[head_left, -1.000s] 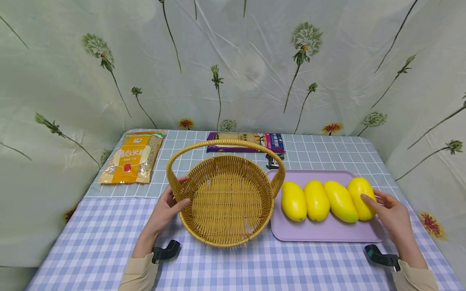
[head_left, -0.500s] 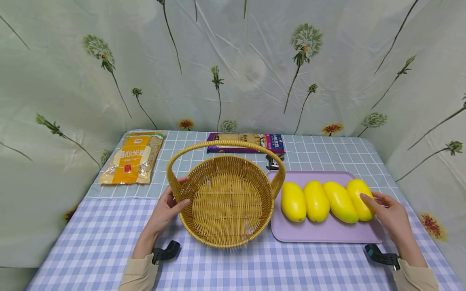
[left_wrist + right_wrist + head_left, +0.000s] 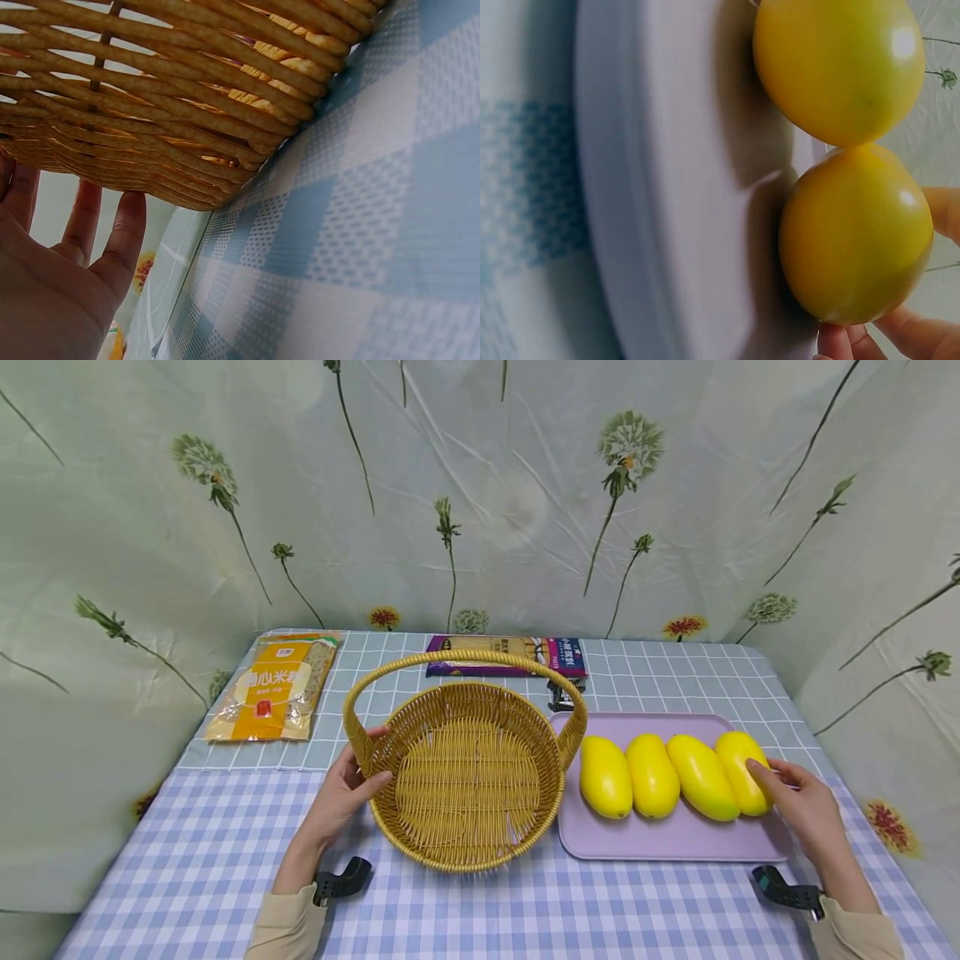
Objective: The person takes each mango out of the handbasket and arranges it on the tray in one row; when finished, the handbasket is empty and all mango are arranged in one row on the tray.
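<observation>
In the head view, my left hand holds the left side of a round woven basket, its thumb over the rim by the foot of the arched handle. The left wrist view shows several fingers against the basket's outer wall. On the right, my right hand grips the rightmost yellow mango, thumb on top and the fingers at its far side. That mango touches its neighbour in the right wrist view. Several mangoes lie in a row on the lilac tray.
An orange food packet lies at the back left. Behind the basket is a long purple packet, with a small black packet near the handle. A floral curtain stands behind the checked cloth.
The rightmost mango has shifted slightly left and towards me, with my right hand on it. My left hand and the basket stay in place.
</observation>
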Action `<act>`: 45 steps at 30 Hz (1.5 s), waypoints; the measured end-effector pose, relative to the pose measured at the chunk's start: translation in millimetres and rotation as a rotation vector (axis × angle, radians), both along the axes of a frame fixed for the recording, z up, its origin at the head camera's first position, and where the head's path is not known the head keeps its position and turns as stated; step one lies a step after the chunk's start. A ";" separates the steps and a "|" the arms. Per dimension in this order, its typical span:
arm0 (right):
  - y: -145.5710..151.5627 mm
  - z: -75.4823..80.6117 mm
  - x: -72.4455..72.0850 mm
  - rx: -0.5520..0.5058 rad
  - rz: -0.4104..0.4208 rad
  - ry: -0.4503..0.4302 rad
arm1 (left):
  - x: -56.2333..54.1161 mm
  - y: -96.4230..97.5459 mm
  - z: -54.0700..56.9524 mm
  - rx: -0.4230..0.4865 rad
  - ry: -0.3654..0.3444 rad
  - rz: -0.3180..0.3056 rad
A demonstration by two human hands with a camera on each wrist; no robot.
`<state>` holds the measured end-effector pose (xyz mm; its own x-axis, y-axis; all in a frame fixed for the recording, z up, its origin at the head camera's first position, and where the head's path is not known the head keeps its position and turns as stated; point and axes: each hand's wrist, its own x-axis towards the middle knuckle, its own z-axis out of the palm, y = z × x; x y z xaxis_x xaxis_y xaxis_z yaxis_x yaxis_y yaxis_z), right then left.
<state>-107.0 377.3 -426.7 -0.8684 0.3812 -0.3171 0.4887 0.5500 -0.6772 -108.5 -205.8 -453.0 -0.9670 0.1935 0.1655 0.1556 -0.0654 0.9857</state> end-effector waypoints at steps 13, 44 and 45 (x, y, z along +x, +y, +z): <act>0.8 -0.3 10.2 0.073 0.012 0.134 | -0.5 -1.5 -1.7 -0.002 -0.009 0.005; -88.2 11.8 17.7 0.091 0.277 0.780 | -5.4 -2.9 1.6 -0.025 -0.011 0.016; -95.3 16.7 19.0 0.090 0.307 0.797 | -5.8 -3.0 2.0 -0.030 -0.012 0.016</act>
